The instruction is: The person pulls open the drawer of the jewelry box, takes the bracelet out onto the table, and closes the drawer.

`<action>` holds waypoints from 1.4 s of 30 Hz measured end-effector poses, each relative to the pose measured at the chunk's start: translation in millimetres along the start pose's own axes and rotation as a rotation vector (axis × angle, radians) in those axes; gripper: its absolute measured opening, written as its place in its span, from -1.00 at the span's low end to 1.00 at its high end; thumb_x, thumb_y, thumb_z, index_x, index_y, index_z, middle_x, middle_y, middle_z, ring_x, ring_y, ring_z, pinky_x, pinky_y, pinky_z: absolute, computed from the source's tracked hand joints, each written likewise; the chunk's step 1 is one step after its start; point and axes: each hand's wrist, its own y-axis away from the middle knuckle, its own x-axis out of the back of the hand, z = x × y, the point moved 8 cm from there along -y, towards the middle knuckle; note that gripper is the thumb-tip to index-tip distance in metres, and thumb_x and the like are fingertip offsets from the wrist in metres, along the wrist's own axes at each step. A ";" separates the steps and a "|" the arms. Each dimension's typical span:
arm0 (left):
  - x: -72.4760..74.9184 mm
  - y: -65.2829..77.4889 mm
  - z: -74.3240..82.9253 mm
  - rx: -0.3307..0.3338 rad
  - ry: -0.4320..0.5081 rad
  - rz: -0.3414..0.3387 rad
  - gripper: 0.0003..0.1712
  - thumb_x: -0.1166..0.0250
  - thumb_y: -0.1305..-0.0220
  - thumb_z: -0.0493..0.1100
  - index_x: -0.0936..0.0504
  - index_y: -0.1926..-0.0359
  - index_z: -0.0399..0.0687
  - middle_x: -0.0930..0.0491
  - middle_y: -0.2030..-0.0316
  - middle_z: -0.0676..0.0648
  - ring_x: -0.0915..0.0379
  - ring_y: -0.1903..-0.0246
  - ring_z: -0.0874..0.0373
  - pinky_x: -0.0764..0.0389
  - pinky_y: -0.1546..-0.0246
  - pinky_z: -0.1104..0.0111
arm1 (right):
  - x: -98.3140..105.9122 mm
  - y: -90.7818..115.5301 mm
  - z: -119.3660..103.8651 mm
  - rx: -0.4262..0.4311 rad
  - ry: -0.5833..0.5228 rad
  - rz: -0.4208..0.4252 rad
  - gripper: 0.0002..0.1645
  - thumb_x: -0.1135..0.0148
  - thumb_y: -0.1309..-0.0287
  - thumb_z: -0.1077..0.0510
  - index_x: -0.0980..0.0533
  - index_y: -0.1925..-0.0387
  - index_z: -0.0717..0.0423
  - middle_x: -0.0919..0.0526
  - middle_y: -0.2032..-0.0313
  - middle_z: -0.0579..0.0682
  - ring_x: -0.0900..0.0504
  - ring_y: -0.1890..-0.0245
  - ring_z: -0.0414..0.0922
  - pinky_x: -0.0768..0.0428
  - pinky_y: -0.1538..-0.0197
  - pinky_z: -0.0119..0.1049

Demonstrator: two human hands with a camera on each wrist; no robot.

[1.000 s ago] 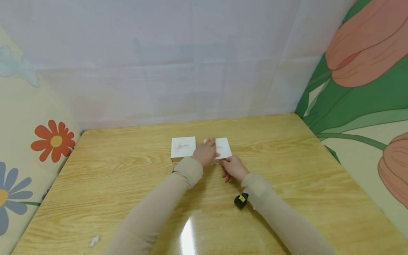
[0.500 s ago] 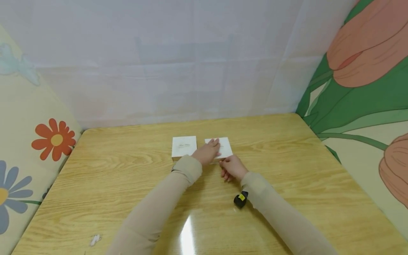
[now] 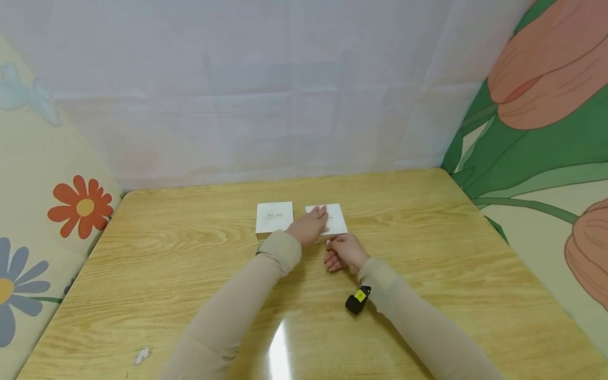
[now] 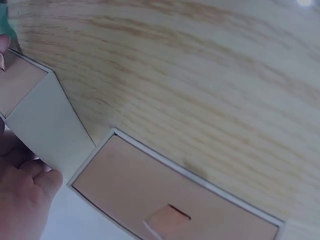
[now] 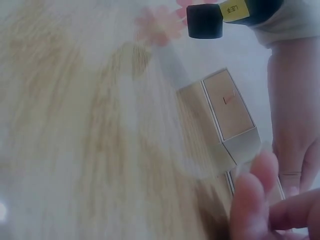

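Note:
Two small white boxes with gold lettering and pink-beige front panels stand side by side. My left hand (image 3: pixel 307 227) rests on the right box (image 3: pixel 336 220), fingers stretched over its lid; in the left wrist view part of that hand (image 4: pixel 25 200) lies against the white side wall (image 4: pixel 50 127). At the same box's front, my right hand (image 3: pixel 348 252) pinches the small pull tab (image 4: pixel 2 62), its other fingers curled below. The left box (image 3: pixel 274 217) is untouched, and its own tab (image 4: pixel 169 221) sticks out of the front panel (image 4: pixel 132 180). My left wrist partly overlaps it in the head view.
The wood-grain table (image 3: pixel 166 264) runs back to a white cloth (image 3: pixel 285 132). A black device with a yellow label (image 3: pixel 357 300) sits at my right wrist. A small white patch (image 3: pixel 142 355) shows near the front left. Flower-printed panels (image 3: pixel 537 211) flank the table.
Both hands stay at the right box with almost no movement. My right hand's curled fingers and the black device at its wrist have turned slightly to the left.

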 end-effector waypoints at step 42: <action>-6.7 -2.5 -0.8 0.048 -0.083 -0.051 -0.40 0.16 -0.56 -0.06 -0.11 -0.45 -0.32 0.03 -0.48 -0.22 0.14 -0.46 -0.07 -0.08 -0.41 0.14 | 9.0 8.9 7.5 0.011 0.075 -0.004 -0.73 0.06 -0.42 0.27 -0.46 0.24 0.45 -0.50 0.69 0.00 -0.48 0.77 -0.24 -0.58 0.66 -0.37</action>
